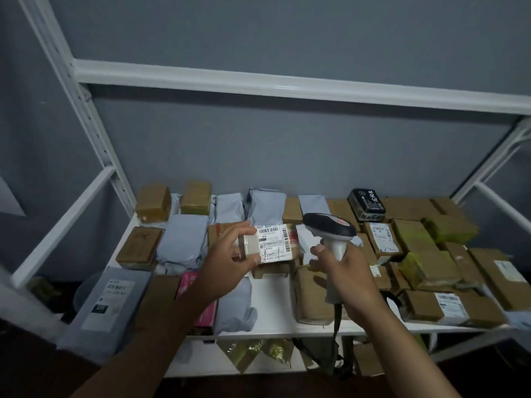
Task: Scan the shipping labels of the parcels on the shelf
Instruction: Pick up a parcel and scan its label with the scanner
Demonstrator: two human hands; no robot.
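Two hands up: left hand [230, 261] grips labelled parcel [271, 244], right hand [343, 272] holds scanner [330, 229] at parcel's 3 o'clock; shelf [273, 330] front edge bare.

The shelf [275, 291] is white painted metal, smooth and a bit shiny. Most parcels are brown cardboard boxes [139, 248], dull and rough, some wrapped in shiny clear tape. The soft bags [184, 239] are smooth grey plastic. The shipping label [271, 242] is white paper. The scanner [330, 229] is hard plastic, glossy black on top with a matt white handle.
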